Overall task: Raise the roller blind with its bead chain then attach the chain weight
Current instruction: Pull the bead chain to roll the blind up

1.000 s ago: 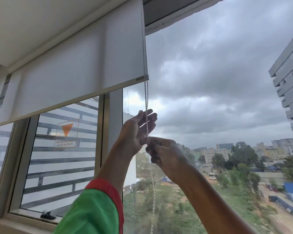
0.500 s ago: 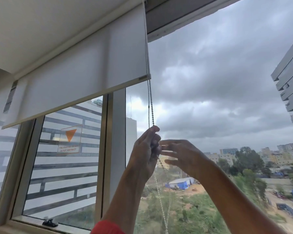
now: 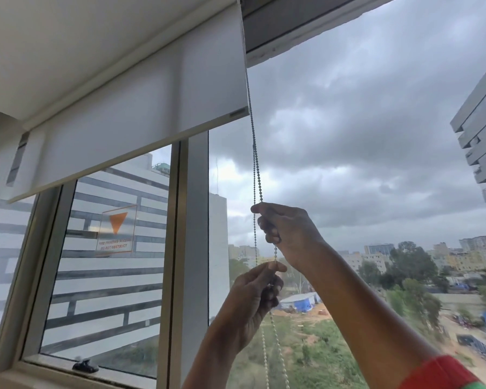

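Note:
A white roller blind (image 3: 141,108) hangs partly raised over the upper left window, its bottom bar slanting from left up to right. The bead chain (image 3: 255,158) drops in two strands from the blind's right end. My right hand (image 3: 288,234) is closed around one strand, high up. Below it, my left hand (image 3: 253,299) pinches the chain between thumb and fingers. Both strands run on down past the bottom edge of the head view. No chain weight is visible.
A window frame post (image 3: 191,248) stands left of the chain. An orange triangle sticker (image 3: 117,230) is on the left pane. A black window latch (image 3: 85,366) sits on the lower frame. Outside are buildings, trees and a cloudy sky.
My right hand has risen and closed on the chain above the left hand. My left hand has dropped lower on the chain. The blind's bottom bar sits a little higher.

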Tool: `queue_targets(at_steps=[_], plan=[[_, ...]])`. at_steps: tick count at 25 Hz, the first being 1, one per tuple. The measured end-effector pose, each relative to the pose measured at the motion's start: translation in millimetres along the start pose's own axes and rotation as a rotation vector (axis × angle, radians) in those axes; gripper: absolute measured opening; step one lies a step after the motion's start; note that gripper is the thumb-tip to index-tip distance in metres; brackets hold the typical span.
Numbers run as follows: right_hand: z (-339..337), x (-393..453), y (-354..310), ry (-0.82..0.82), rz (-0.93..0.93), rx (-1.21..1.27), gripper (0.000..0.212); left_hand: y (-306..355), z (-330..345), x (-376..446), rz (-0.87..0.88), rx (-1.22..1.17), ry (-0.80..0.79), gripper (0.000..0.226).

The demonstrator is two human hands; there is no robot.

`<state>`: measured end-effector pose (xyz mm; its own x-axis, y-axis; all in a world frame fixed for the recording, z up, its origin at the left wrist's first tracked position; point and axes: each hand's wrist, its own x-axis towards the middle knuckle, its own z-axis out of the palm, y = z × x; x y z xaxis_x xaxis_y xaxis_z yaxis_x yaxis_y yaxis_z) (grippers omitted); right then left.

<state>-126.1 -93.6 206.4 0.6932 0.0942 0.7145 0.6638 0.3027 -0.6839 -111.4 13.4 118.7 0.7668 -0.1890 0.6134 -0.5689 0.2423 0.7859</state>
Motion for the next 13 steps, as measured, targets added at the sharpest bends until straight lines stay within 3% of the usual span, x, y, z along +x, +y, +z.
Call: queue_targets(at_steps=[3,9,13], plan=[[-6,-9,15,-0.043,-0.020,-0.140,0.017,18,-10,10,-0.096,0.061,0.058,0.033],[-10,-34,48,-0.147,-0.036,-0.266,0.017,86,-5,46,0.114,-0.252,0.166,0.024],[-9,-38,46,-0.231,-0.005,-0.295,0.016,82,-1,49,0.168,-0.186,0.248,0.018]])
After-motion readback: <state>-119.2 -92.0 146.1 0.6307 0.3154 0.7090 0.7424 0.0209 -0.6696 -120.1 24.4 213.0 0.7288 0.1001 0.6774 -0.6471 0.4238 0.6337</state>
